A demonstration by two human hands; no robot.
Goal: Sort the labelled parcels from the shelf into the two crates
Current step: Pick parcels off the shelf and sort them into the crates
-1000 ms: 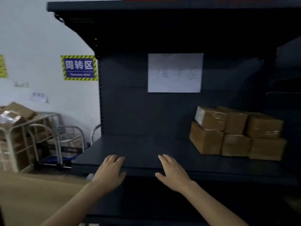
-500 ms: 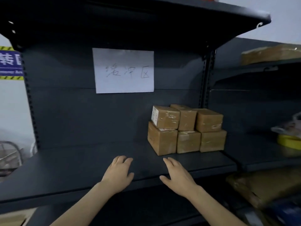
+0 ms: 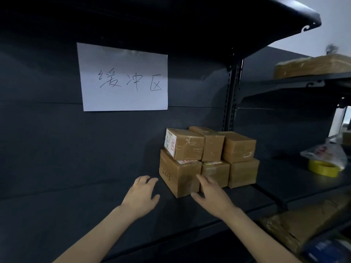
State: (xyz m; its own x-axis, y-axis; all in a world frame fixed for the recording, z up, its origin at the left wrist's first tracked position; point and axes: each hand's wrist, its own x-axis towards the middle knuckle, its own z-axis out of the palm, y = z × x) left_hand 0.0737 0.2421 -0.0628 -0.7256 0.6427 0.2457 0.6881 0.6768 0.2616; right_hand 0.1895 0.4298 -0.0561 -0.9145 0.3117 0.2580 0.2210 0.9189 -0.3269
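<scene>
— What is hard to make out?

— Quite a bit. Six parcels (image 3: pixel 209 156) sit in two rows of three on the dark shelf (image 3: pixel 76 215), toward its right end and close to the back panel (image 3: pixel 114 141), and each hides part of its neighbours. The pen marks on the left face of the bottom-left parcel (image 3: pixel 178 179) are too faint to read. The label (image 3: pixel 170 142) on the top-left parcel (image 3: pixel 189 147) is seen at a slant, and its print is too small. Another label peeks out between those two, mostly covered.

— And off to the side?

— A roll of yellow tape (image 3: pixel 322 168) lies in the next bay, partly under a plastic bag (image 3: pixel 326 152). Higher up, a flat parcel (image 3: pixel 313 66) is cut off by the frame edge.

— Which way do the parcels point?

— The stack is turned so that a corner faces the person. The top-left one shows its labelled end to the left, and its length seems to run rightward along the shelf. The one beside it runs back toward the panel. The lower three look nearly cubic, so I can't tell a long axis.

— The hands?

— The left hand (image 3: pixel 141 196) is over the shelf just left of the stack, its fingers (image 3: pixel 146 182) loosely straight and holding nothing. The right hand (image 3: pixel 210 194) reaches to the bottom-left parcel's front face, fingers spread wide, thumb near its lower corner. Whether the tips touch the cardboard I cannot tell.
</scene>
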